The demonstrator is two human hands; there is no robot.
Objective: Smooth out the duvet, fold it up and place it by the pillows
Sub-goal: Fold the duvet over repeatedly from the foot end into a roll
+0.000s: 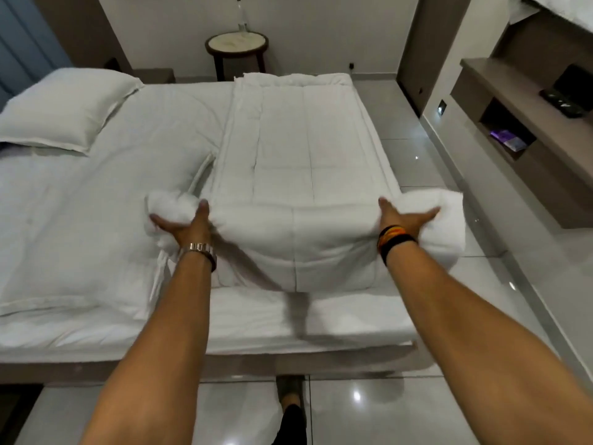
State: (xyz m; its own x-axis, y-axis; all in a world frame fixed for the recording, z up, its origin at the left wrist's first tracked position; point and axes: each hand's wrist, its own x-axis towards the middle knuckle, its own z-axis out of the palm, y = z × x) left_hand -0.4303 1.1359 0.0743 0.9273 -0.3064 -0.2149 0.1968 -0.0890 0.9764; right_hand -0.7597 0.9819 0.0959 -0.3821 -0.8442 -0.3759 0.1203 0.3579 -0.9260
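Observation:
The white quilted duvet [301, 149] lies folded into a long strip down the right side of the bed, and its near end is lifted and rolled over. My left hand [184, 224] grips the left corner of that lifted end. My right hand [406, 220] holds the right corner, fingers spread into the bunched fabric that hangs past the mattress edge. A white pillow [64, 107] rests at the far left of the bed, and a second pillow [80, 226] lies nearer me, left of the duvet.
The bed's [224, 335] near edge runs across in front of me. A round side table [236, 46] with a bottle [241, 17] stands behind the bed. On the right is a shelf unit [519, 101], above a glossy tiled floor [417, 149].

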